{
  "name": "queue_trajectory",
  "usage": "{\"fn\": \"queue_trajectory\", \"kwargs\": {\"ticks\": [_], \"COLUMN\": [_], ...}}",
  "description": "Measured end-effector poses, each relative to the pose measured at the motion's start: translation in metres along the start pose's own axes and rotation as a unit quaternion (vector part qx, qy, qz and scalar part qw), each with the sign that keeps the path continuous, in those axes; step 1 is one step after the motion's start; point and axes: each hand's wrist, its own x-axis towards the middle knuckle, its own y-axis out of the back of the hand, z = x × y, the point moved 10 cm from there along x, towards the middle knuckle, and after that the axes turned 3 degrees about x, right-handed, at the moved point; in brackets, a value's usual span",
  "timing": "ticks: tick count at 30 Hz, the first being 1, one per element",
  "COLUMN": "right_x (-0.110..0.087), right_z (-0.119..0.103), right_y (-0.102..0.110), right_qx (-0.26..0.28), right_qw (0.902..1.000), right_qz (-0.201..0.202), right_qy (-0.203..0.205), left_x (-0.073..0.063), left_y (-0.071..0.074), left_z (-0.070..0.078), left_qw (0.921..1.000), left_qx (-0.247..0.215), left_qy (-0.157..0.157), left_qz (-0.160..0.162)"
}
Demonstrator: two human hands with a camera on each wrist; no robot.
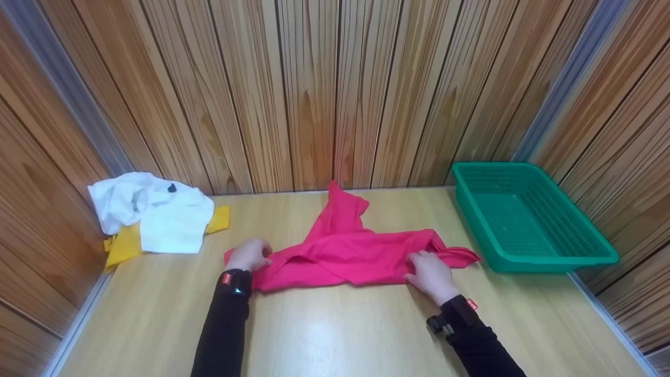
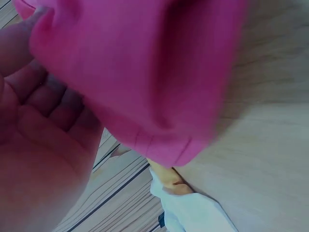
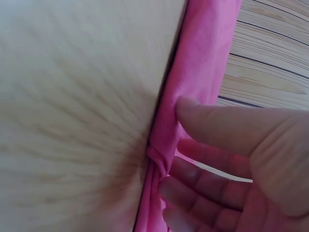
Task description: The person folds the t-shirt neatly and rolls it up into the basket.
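Observation:
A red shirt (image 1: 345,256) lies folded over in a long strip across the middle of the table, with one narrow part pointing toward the back wall. At its left end my left hand (image 1: 250,255) pinches the cloth between thumb and fingers. The left wrist view shows the shirt (image 2: 130,72) raised in a loose fold with a stitched hem. My right hand (image 1: 432,275) rests on the shirt near its right end. In the right wrist view the thumb and loosely bent fingers of that hand (image 3: 231,159) touch the folded edge, spread apart from each other.
A green plastic basket (image 1: 473,220) stands at the back right, close to the shirt's right tip. On the back left a white garment (image 1: 172,225) lies crumpled over a yellow cloth (image 1: 125,248). Wood-panelled walls (image 1: 314,94) enclose the table (image 1: 324,335) at the back and sides.

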Motion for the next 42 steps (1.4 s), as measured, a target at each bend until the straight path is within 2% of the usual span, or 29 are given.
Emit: {"fn": "queue_trajectory", "kwargs": {"ticks": [5,11,17,21,25,29,32,37,42], "right_x": [0.001,0.002,0.001,0.003,0.009,0.014,0.017,0.022,0.02], "right_z": [-0.002,-0.006,-0.007,-0.006,-0.008,-0.009,-0.009,-0.013,-0.023], "right_y": [-0.003,-0.003,0.002,0.015,0.035,0.056,0.067,0.081,0.106], "right_qx": [-0.02,-0.028,-0.027,-0.005,0.014,0.028,0.042,0.074,0.115], "right_qw": [0.9998,0.9995,0.9992,0.9991,0.997,0.9912,0.988,0.9848,0.9705], "right_qz": [0.001,0.007,0.021,0.037,0.074,0.128,0.149,0.156,0.212], "right_qy": [0.006,0.013,0.022,0.017,0.021,0.02,0.007,-0.024,-0.005], "left_x": [-0.001,-0.001,-0.004,-0.008,-0.013,-0.02,-0.026,-0.038,-0.052], "left_y": [-0.005,-0.012,-0.006,0.007,0.025,0.045,0.059,0.084,0.102], "left_z": [0.002,0.002,0.001,-0.002,-0.009,-0.014,-0.015,-0.012,-0.009], "left_qw": [0.9999,0.9995,0.9989,0.9983,0.9971,0.9936,0.9901,0.9783,0.9638], "left_qx": [0.007,0.027,0.026,0.022,0.014,0.002,-0.005,-0.013,-0.058], "left_qy": [0.006,-0.001,-0.018,-0.015,-0.005,-0.002,0.005,0.016,0.024], "left_qz": [0.01,0.018,0.035,0.052,0.075,0.113,0.14,0.206,0.259]}}
